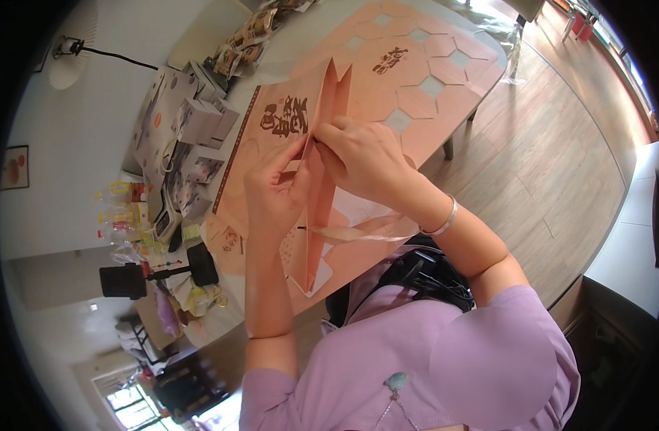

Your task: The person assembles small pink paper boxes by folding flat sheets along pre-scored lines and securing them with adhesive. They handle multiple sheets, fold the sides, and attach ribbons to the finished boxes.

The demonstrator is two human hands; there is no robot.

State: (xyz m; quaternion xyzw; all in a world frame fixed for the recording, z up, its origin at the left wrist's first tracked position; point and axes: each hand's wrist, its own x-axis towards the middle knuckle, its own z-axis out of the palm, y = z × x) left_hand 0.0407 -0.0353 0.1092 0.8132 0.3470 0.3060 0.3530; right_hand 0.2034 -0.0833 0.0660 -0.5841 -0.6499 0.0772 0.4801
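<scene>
A peach paper bag (254, 154) with dark lettering on its face stands over the table, its side folds partly spread. My left hand (276, 183) is closed at the bag's edge, thumb and fingertips pinching the paper. Against the same edge, my right hand (365, 154) is closed with its fingers bent inward. The two sets of fingertips nearly meet. What lies between the right fingertips is mostly hidden; a small part such as a cord end cannot be ruled out. A pale ribbon handle (365, 233) hangs from the bag below my right wrist.
Peach octagonal panels (416, 93) cover the table's far right. Wrapped snack packs (243, 47) lie at the back. White spotted boxes (200, 118) crowd the left side, near yellow-capped bottles (121, 215). A black stand (200, 264) rises at the near left.
</scene>
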